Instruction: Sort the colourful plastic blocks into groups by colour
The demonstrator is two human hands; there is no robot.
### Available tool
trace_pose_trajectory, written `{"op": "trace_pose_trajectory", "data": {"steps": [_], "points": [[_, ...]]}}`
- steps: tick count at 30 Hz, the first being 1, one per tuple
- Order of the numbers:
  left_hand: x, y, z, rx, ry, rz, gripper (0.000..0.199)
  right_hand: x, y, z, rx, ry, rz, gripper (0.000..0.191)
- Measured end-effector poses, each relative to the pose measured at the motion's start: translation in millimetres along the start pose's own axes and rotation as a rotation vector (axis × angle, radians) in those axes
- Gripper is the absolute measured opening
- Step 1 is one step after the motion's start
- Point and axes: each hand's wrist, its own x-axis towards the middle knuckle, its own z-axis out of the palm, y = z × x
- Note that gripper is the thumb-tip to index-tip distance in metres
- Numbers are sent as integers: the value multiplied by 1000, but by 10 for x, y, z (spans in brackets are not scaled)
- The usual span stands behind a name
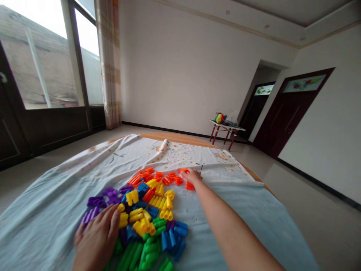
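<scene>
My right hand (193, 175) is stretched to the far side of a pile of plastic building blocks, its fingers closed on an orange building block (184, 170). Another orange block (190, 185) lies just below that hand. My left hand (97, 235) rests at the near left of the pile, fingers extended and lying against the blocks. Beside its fingertips are purple blocks (90, 215) and yellow blocks (123, 220). Blue blocks (169, 239) and green blocks (149, 253) fill the near side. More orange blocks (146, 175) form a loose row along the back.
A rumpled white and pale blue cloth (225, 222) covers the round wooden table (180, 139). Farther off, a small table (225, 126) holds a colourful bag (220, 117) and a clear plastic bag. Windows and a curtain (108, 75) are at left, doors at right.
</scene>
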Motion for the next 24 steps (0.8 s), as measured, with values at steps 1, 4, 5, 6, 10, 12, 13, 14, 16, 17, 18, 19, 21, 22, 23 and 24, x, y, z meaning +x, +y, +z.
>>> {"op": "trace_pose_trajectory", "data": {"steps": [1, 4, 5, 6, 10, 12, 13, 14, 16, 17, 18, 19, 21, 22, 23, 24], "points": [[-4, 1, 4, 4, -1, -6, 57, -12, -121, 80, 13, -21, -42, 51], [-18, 6, 3, 10, -18, -21, 57, -96, -485, 269, 76, -69, -174, 55], [-23, 9, -1, 9, -25, -23, 57, -147, -596, 310, 101, -84, -214, 58], [-28, 12, -7, 8, -30, -20, 56, -213, -698, 341, 123, -101, -248, 59], [-41, 29, -32, 0, -32, -11, 54, -620, -1009, 339, 232, -251, -423, 59], [-50, 37, -41, -5, -29, -5, 54, -839, -1095, 262, 350, -451, -579, 58], [-56, 41, -44, -9, -20, -3, 53, -921, -1116, 211, 416, -560, -644, 58], [-62, 45, -46, -14, -9, 1, 53, -975, -1122, 157, 472, -637, -678, 57], [-74, 54, -50, -26, 15, 4, 52, -981, -1088, 66, 521, -595, -653, 50], [-79, 59, -52, -32, 20, 3, 51, -939, -1051, 38, 491, -488, -612, 45], [-82, 64, -55, -38, 23, 0, 51, -875, -1003, 27, 431, -361, -564, 40], [-85, 70, -58, -43, 23, -3, 51, -800, -951, 34, 355, -250, -517, 35], [-85, 78, -63, -55, 26, -16, 51, -654, -859, 95, 217, -145, -448, 31], [-83, 80, -62, -63, 28, -23, 52, -599, -832, 147, 178, -142, -427, 31], [-80, 77, -56, -72, 33, -34, 53, -561, -824, 208, 163, -150, -416, 32], [-76, 69, -46, -81, 40, -43, 54, -543, -837, 276, 163, -160, -417, 34]]}}
